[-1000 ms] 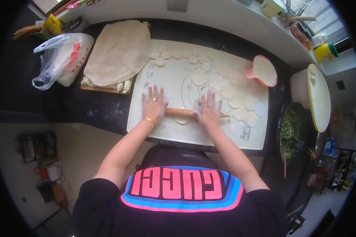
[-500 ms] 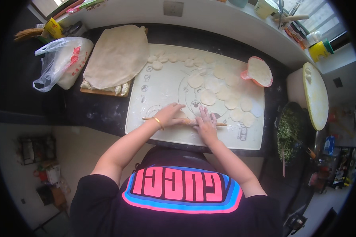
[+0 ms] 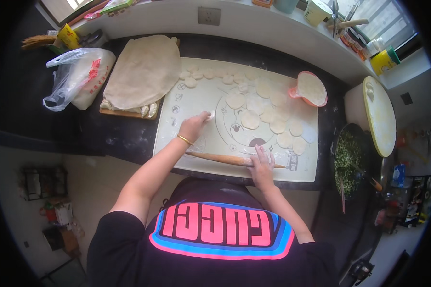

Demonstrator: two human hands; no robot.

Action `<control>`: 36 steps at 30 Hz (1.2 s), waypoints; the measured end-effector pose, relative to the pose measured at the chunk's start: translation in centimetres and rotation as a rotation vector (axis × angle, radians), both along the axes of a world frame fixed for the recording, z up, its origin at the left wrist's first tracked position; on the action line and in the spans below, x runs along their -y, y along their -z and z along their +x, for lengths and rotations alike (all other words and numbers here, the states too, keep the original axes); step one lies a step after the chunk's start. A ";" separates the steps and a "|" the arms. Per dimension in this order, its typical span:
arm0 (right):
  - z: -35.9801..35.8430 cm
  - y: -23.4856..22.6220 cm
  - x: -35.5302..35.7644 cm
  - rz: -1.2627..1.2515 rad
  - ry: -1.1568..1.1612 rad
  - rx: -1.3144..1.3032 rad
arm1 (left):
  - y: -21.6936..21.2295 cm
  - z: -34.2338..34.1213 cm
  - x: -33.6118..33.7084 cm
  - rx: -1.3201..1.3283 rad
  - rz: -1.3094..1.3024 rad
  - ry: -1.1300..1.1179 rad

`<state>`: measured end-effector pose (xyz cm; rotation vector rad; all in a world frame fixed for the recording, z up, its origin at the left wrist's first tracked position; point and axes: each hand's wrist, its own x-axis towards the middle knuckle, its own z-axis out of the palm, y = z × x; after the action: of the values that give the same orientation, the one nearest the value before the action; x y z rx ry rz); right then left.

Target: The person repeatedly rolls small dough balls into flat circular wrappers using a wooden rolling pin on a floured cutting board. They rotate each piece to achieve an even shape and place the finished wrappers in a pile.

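A cream pastry mat (image 3: 196, 100) lies on the dark counter. A wooden rolling pin (image 3: 225, 159) rests near its front edge. My right hand (image 3: 262, 166) lies flat on the pin's right part. My left hand (image 3: 194, 126) is lifted off the pin and pinches a small white dough piece (image 3: 210, 115) left of the mat's middle. Several rolled round wrappers (image 3: 250, 119) lie spread over the middle and right of the mat. Small dough lumps (image 3: 210, 74) line its far edge.
A cloth-covered board (image 3: 141, 71) with dough sits at the left, next to a plastic bag (image 3: 76, 79). A pink cup of flour (image 3: 311, 89) stands on the mat's far right. A pot of green filling (image 3: 349, 160) and a lidded pot (image 3: 378, 115) are at the right.
Both hands were rolling the pin a second ago. Now my left hand has left the pin and taken a dough piece further back; my right hand stays on the pin near the front.
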<state>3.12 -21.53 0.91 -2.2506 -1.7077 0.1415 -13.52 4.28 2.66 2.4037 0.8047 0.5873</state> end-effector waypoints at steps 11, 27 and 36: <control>2.5 -0.7 0.4 0.152 0.052 -0.062 | 3.8 0.1 1.3 -0.423 0.048 0.163; 0.6 -0.1 -3.5 0.057 -0.040 -0.065 | -0.2 -8.6 7.8 -0.210 0.261 0.053; -0.3 0.3 -6.3 -0.084 -0.234 0.021 | -0.2 -8.0 8.6 -0.400 -0.020 -0.142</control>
<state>2.86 -15.24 0.64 -2.1079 -2.0080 0.2463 -21.54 -4.31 2.85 2.4938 1.1473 0.1452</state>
